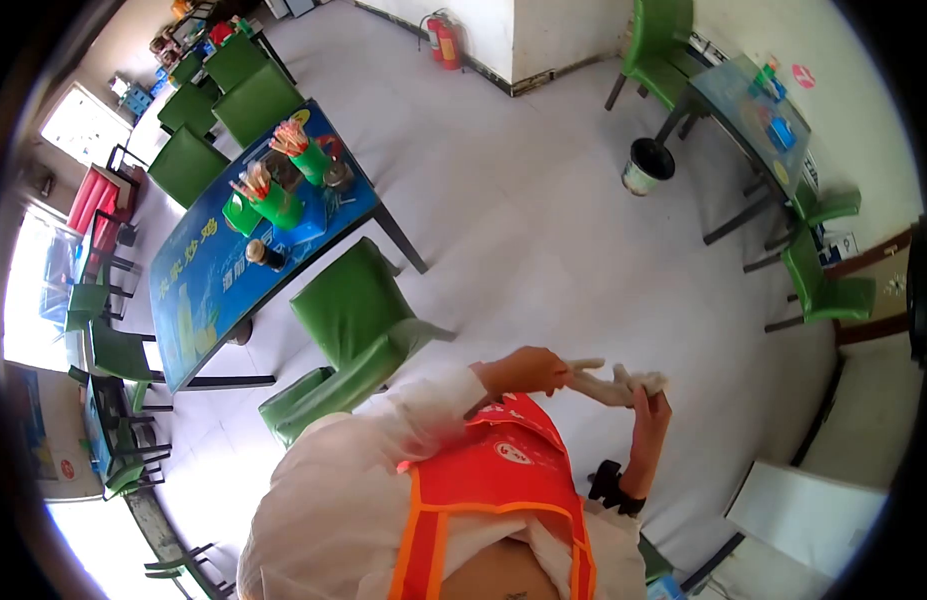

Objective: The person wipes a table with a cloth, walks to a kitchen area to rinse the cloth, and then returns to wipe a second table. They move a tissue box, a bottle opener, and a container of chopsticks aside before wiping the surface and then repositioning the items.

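Note:
My left hand [528, 370] reaches in front of the red apron [493, 470], its fingers closed on one end of a pale, glove-like cloth [605, 387]. The cloth stretches across to my right hand [651, 408], whose raised fingers are closed on its crumpled other end. A black band sits on my right wrist. White sleeves cover both arms. Both hands are above the grey floor, just beyond the apron's edge. Fine details of the cloth are too small to tell.
A green chair [353, 305] stands ahead to the left, beside a blue table [223, 270] with green holders and a dark bottle. Farther off are a bucket [647, 167], another table [748, 115] with green chairs, and red extinguishers [445, 42] by the wall.

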The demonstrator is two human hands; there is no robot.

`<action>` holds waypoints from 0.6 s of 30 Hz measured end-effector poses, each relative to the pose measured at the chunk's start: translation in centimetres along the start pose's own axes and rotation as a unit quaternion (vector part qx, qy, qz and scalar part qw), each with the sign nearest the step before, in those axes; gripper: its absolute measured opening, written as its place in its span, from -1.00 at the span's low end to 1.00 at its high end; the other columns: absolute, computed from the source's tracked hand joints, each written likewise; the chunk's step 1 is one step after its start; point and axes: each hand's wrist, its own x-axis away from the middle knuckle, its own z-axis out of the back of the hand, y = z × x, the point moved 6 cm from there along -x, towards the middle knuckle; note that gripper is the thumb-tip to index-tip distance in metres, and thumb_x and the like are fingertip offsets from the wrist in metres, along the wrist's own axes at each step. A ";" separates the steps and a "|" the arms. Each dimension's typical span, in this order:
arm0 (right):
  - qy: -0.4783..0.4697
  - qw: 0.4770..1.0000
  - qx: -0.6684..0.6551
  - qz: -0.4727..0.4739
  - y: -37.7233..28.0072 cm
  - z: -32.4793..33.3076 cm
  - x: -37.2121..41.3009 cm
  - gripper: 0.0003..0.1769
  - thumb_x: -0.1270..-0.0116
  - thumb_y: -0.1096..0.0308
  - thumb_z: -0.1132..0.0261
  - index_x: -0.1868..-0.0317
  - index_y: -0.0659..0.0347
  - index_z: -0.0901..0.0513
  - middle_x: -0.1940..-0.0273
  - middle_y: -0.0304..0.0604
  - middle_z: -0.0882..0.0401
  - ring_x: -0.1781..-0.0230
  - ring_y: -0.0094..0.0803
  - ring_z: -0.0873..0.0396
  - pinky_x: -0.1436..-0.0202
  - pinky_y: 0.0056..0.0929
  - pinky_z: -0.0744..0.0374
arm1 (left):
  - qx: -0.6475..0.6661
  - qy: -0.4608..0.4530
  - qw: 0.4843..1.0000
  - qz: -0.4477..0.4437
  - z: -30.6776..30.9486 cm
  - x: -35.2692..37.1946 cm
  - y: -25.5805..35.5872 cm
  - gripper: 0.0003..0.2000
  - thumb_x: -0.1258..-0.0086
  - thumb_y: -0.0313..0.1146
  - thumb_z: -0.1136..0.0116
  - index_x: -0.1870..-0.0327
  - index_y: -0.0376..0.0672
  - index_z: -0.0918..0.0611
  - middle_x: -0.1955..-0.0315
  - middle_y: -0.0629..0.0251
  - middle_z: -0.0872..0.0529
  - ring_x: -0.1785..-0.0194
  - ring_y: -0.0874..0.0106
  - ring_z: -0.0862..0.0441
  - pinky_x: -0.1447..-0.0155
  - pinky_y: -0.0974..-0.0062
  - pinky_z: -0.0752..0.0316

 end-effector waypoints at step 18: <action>0.148 0.988 0.049 0.019 -10.7 -10.6 -45.7 -0.58 -0.27 0.27 -0.18 -0.03 0.40 -0.47 0.16 -0.21 -0.52 0.13 -0.51 -0.44 0.00 -0.54 -0.39 | 0.051 0.318 0.900 0.294 41.6 -4.6 -35.7 -0.80 -0.33 -0.30 0.03 0.13 -0.19 -0.52 0.30 0.07 -0.66 0.23 0.15 -0.61 0.15 0.34 -0.48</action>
